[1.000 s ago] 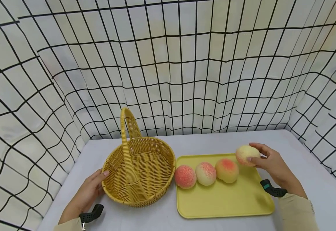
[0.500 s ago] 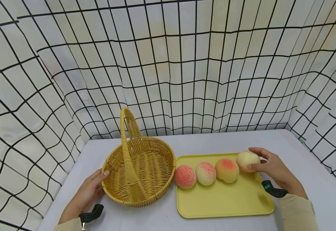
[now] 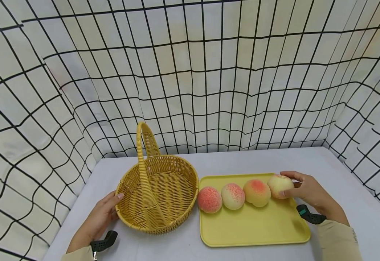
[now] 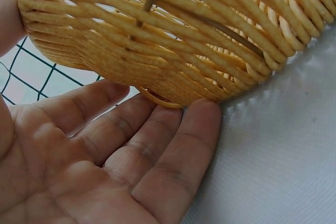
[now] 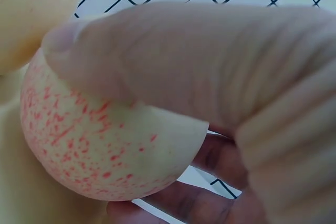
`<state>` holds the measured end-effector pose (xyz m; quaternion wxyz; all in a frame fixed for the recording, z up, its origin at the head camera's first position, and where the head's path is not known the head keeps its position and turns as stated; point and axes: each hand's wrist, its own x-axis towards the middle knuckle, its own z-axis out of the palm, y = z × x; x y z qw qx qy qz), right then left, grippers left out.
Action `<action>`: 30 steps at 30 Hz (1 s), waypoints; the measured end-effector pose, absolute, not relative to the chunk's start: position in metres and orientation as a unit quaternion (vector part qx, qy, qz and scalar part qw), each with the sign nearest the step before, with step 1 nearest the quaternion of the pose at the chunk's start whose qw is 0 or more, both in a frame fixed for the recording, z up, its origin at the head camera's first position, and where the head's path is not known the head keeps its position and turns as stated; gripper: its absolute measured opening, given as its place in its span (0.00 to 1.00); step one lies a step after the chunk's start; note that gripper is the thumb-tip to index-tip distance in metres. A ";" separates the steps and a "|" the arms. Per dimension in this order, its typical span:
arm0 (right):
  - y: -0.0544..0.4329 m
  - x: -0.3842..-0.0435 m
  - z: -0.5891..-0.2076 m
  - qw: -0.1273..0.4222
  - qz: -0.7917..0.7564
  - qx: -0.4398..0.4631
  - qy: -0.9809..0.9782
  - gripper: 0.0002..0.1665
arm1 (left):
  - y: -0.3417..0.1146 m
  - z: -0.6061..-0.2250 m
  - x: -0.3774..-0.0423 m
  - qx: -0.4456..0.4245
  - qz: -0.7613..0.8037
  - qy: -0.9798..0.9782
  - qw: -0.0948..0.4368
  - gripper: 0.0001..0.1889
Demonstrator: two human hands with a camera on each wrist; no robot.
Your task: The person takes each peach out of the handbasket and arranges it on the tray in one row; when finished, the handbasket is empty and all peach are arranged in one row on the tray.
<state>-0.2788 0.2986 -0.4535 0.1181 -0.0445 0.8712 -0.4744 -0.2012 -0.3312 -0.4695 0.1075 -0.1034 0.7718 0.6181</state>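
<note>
At the right end of the yellow tray (image 3: 252,228), my right hand (image 3: 312,194) holds a pale peach (image 3: 277,186), thumb on the near side and fingers behind it. Red flecks show on this peach (image 5: 100,145) in the right wrist view. Three more peaches line up to its left: a yellow-orange one (image 3: 257,194), a pale one with red speckles (image 3: 233,196) and a pink-red one (image 3: 209,200). My left hand (image 3: 99,215) grips the wicker basket (image 3: 168,195) at its left side, thumb over the rim. Its fingers (image 4: 173,156) lie against the outer wall near the table.
The basket's tall handle (image 3: 144,170) arches above it. Basket and tray stand side by side on a white-covered table (image 3: 163,250). White cloth with a black grid (image 3: 209,83) encloses the back and sides.
My right hand has lowered the pale peach toward the tray, beside the yellow-orange one, and turned it slightly. My left hand and the basket have stayed in place.
</note>
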 end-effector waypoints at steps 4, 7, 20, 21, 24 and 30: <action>0.298 -0.279 -0.454 0.123 -0.467 -0.044 0.874 0.51 | -0.331 -0.470 -0.201 -0.100 0.620 0.771 0.108 0.37; 0.299 -0.280 -0.455 0.120 -0.469 -0.052 0.874 0.50 | -0.331 -0.469 -0.201 -0.098 0.620 0.771 0.108 0.37; 0.299 -0.278 -0.452 0.133 -0.481 -0.068 0.864 0.50 | -0.332 -0.469 -0.201 -0.088 0.618 0.773 0.114 0.38; 0.299 -0.278 -0.452 0.134 -0.482 -0.071 0.863 0.50 | -0.333 -0.469 -0.201 -0.087 0.618 0.773 0.114 0.38; 0.299 -0.277 -0.453 0.135 -0.481 -0.078 0.862 0.49 | -0.333 -0.469 -0.202 -0.089 0.619 0.772 0.115 0.38; 0.301 -0.277 -0.451 0.140 -0.471 -0.081 0.867 0.50 | -0.333 -0.469 -0.202 -0.090 0.615 0.775 0.116 0.39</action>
